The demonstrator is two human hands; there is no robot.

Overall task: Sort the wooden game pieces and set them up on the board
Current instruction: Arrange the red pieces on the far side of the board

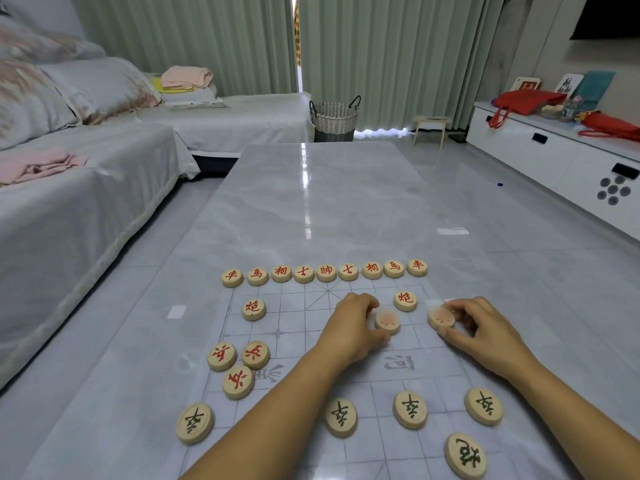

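Head view looks down on a glossy grey marble-patterned tabletop [329, 202], where a clear gridded plastic board [301, 327] lies toward the near edge. The left hand [353, 327] curls fingers and thumb round a round pale wooden disc with a red mark [388, 322], low over the board's right half. The right hand [485, 327] pinches a second red-marked wooden disc [441, 318] between thumb and fingertips at the board's right edge. Both discs are blurred, so it cannot be told whether either touches the board.

Along the board's far edge stands a full row of nine red-lettered wooden discs [326, 273]. One line nearer sit a left-side red-lettered disc [254, 309] and a right-side red-lettered disc [405, 301], the latter just beyond the gap between the hands.

The next move seems to turn on a cluster of three red-lettered wooden discs [238, 382], bunched and touching at the board's left edge. It lies to the left of the left hand and slightly nearer the person, well apart from the right hand, so the left hand is the closer one for fetching them. Being round, the discs have no long axis and can be taken from any side.

Five black-lettered wooden discs [410, 409] lie spread along the board's near part, on both sides of the forearms.
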